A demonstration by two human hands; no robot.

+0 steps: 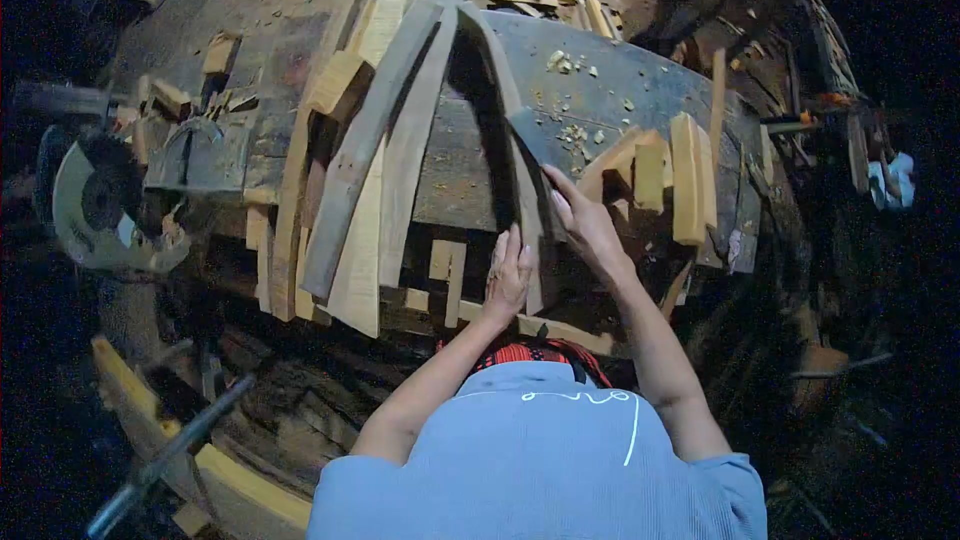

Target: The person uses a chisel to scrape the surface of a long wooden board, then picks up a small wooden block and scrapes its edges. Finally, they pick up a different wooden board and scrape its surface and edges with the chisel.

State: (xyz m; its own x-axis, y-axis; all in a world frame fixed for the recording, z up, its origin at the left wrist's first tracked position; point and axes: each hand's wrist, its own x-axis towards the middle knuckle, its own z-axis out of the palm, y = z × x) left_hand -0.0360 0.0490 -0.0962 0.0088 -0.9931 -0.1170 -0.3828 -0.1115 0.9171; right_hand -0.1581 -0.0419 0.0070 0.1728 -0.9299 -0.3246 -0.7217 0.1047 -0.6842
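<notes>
A long, slightly curved wooden plank [507, 90] runs from the far side of the bench toward my body, tilted on its edge. My left hand [508, 278] rests against its left side near the close end, fingers pointing forward along the wood. On the other side my right hand [588, 230] grips the plank's right edge a little farther up, its fingertips right at a dark strip of the wood. Left of my hands, several long boards lie fanned out, among them a grey weathered board [375, 145] and a pale board [358, 270].
Wood chips [575, 135] are scattered over the dark workbench [640, 80]. Short wood blocks [688, 180] stand at the right. A round blade-like disc [100, 195] shows at the left, with a metal bar [175, 450] below it. Scrap wood [560, 0] lies beyond the bench.
</notes>
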